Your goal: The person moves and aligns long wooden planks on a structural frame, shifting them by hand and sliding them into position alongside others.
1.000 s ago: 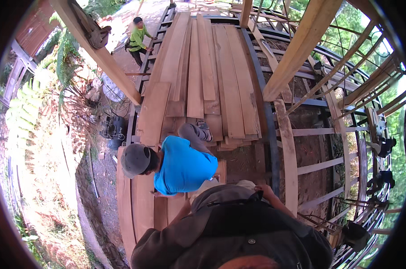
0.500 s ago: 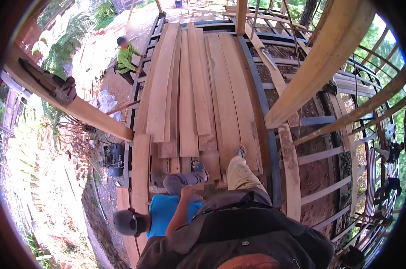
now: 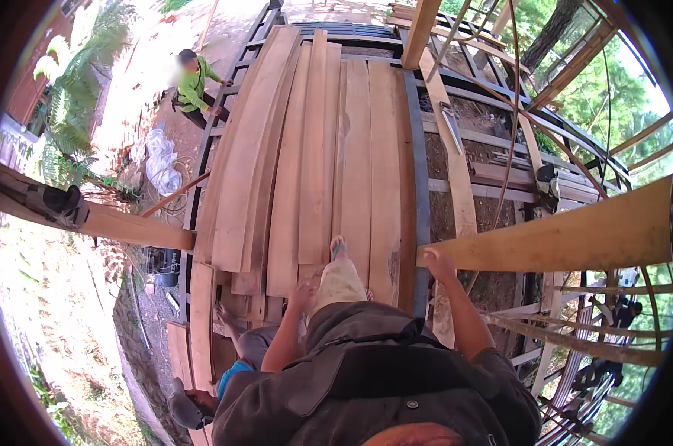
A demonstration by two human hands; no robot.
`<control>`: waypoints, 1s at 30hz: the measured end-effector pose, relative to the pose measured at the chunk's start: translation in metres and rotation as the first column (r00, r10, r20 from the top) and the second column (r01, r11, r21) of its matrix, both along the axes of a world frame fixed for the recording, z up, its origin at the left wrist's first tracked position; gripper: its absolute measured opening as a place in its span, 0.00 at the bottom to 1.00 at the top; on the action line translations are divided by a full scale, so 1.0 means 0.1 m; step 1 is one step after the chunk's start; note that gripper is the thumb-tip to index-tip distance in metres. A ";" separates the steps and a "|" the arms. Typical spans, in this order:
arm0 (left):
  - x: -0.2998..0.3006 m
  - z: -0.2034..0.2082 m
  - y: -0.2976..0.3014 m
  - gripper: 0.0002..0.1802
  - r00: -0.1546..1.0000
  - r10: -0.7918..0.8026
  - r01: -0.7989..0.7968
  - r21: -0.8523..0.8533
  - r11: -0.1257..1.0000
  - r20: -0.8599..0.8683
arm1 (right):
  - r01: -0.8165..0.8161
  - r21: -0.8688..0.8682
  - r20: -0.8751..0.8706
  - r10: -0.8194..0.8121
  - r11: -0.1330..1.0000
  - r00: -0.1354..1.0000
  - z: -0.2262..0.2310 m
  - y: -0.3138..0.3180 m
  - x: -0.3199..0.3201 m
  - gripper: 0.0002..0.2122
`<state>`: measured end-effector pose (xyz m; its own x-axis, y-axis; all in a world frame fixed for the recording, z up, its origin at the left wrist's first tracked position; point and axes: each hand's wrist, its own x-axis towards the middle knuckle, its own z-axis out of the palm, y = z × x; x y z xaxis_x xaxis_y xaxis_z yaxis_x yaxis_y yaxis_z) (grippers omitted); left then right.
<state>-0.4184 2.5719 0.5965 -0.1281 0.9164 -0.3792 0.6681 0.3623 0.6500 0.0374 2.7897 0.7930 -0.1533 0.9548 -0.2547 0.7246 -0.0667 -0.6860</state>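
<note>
My right hand (image 3: 440,264) is at the near side of a thick wooden post (image 3: 552,236), its fingers closed round the edge close to the post's lower end. My left hand (image 3: 302,296) hangs beside my bent leg (image 3: 335,280), slightly blurred, with its fingers loosely apart and nothing visible in them. Beneath and ahead lie several long wooden planks (image 3: 355,149), side by side and partly overlapping. My sandalled foot (image 3: 339,247) is set on them.
Dark beams (image 3: 420,163) edge the planks. A handsaw (image 3: 451,126) rests on a board at right. A co-worker in blue (image 3: 234,372) is low at my left; another in green (image 3: 192,83) stands beyond the left edge. Another post (image 3: 139,228) rises at left.
I have moved forward and turned slightly. Both my hands have come into clear view, the right one now on the post. The co-worker in blue appears lower and farther left.
</note>
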 end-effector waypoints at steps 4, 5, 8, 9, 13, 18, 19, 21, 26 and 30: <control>-0.13 -0.44 -0.28 0.14 0.829 -0.410 0.288 -0.337 0.896 -0.382 | -0.100 -0.063 0.046 0.103 0.993 0.994 -0.05 1.02 -0.39 0.17; -0.15 -0.48 -0.39 0.10 0.746 -0.465 0.341 -0.326 0.882 -0.477 | -0.148 -0.077 0.061 0.153 0.986 0.986 -0.16 1.24 -0.46 0.17; -0.29 -0.33 0.11 0.12 0.997 -0.016 -0.028 -0.526 0.850 -0.079 | -0.306 -0.111 0.136 0.320 0.945 0.938 -0.85 1.68 -0.33 0.18; -0.36 -0.30 0.35 0.14 0.963 0.269 -0.210 -0.613 0.762 0.004 | -0.329 -0.289 0.145 0.381 0.899 0.913 -0.87 1.91 -0.34 0.19; -0.73 -0.19 1.75 0.22 0.469 0.871 -0.527 -0.744 0.411 0.149 | -0.477 -0.534 0.161 0.638 0.698 0.753 -0.79 2.61 -0.09 0.18; -1.32 0.14 4.59 0.18 0.456 0.700 -0.676 -0.298 0.674 0.550 | -0.053 -0.329 0.130 0.101 0.943 0.986 -1.49 3.79 0.46 0.13; -1.30 0.63 5.56 0.16 0.319 0.772 -0.654 -0.462 0.599 0.550 | 0.128 -0.336 0.078 -0.108 0.933 0.991 -1.68 3.94 0.53 0.12; -1.95 0.60 6.57 0.16 0.427 0.609 -0.565 -0.328 0.757 0.668 | 0.432 -0.556 -0.006 -0.523 0.710 0.852 -1.32 4.64 -0.02 0.10; -1.48 1.38 9.52 0.14 0.535 0.569 -0.630 -0.155 0.761 0.625 | -0.436 -0.464 0.411 0.623 0.771 0.665 -1.56 5.50 0.09 0.13; -1.71 0.81 10.42 0.17 0.785 0.377 -0.447 0.029 0.894 0.491 | -0.379 -0.553 0.300 0.601 0.742 0.741 -1.77 6.75 0.00 0.13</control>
<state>-0.5894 3.6135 0.6778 -0.3479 0.8631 -0.3661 0.0846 0.4178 0.9046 0.0371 3.4644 0.6164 -0.3341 0.5412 -0.7717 0.9425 0.1833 -0.2795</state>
